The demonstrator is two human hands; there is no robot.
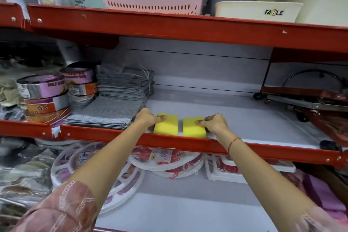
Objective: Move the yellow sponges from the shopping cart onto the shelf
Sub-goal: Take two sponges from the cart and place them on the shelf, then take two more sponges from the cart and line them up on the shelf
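The left hand (148,118) is closed around one yellow sponge (166,125), thumb pressed on its top face and fingers tucked under the near-left edge; the right hand (214,123) grips a second yellow sponge (194,127) the same way from the other side. Both sponges sit flat at the near edge of the middle shelf (235,118), just behind its red front rail (113,134), close together with a narrow gap between them. To the left, touching or almost touching the left hand, lies a stack of grey cloths (107,115), and further left stand rolls of tape (43,88). The far and right part of the shelf is bare up to a folded trolley (308,100). I'd judge the sponges are being set down; done well, they would be pushed a little farther in from the rail before the fingers let go, kept square and clear of the cloths. The cart is out of sight
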